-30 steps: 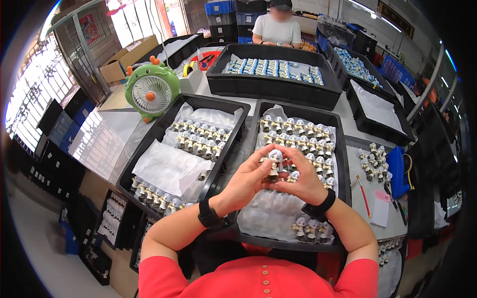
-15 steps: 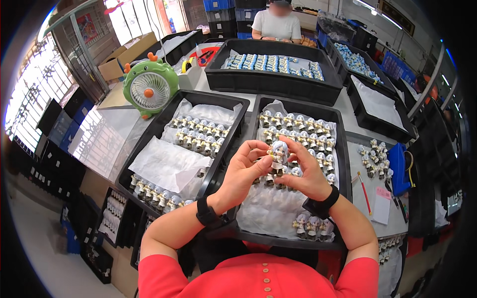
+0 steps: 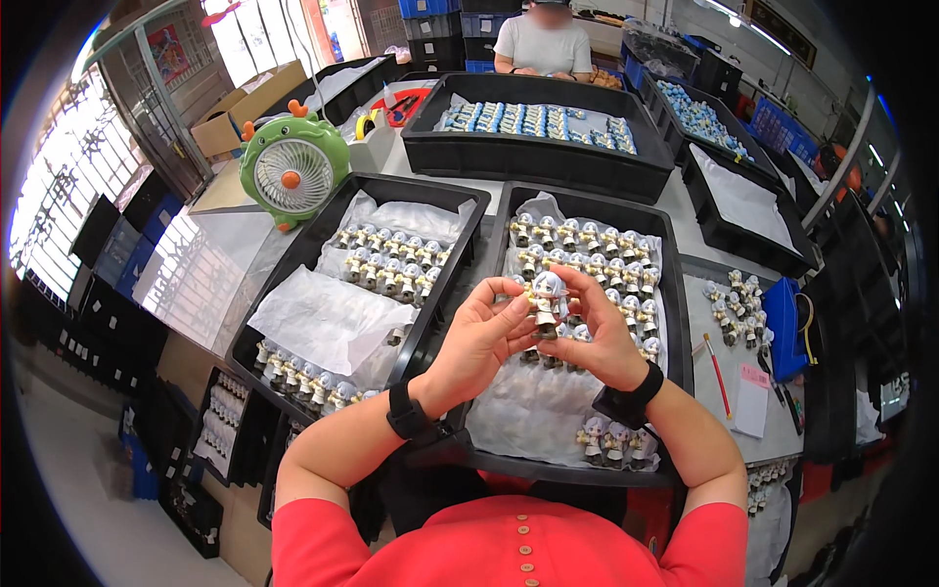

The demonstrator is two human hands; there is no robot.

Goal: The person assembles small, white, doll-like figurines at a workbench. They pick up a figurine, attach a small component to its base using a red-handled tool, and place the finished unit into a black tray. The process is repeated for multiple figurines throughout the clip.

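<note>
Centrally, both hands' fingers (image 3: 515, 305) pinch figurine (image 3: 548, 298) above tray (image 3: 678, 323).

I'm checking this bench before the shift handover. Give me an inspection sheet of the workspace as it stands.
Surface: grey table, crowded with black trays.
Job's things: small figurine held over the right tray; rows of figurines in the left tray.
Clutter: green desk fan, pencil, pink note.
Grippers: left hand and right hand both grip the figurine.
Cables: nothing seen.
Surroundings: seated person, cardboard box.
</note>
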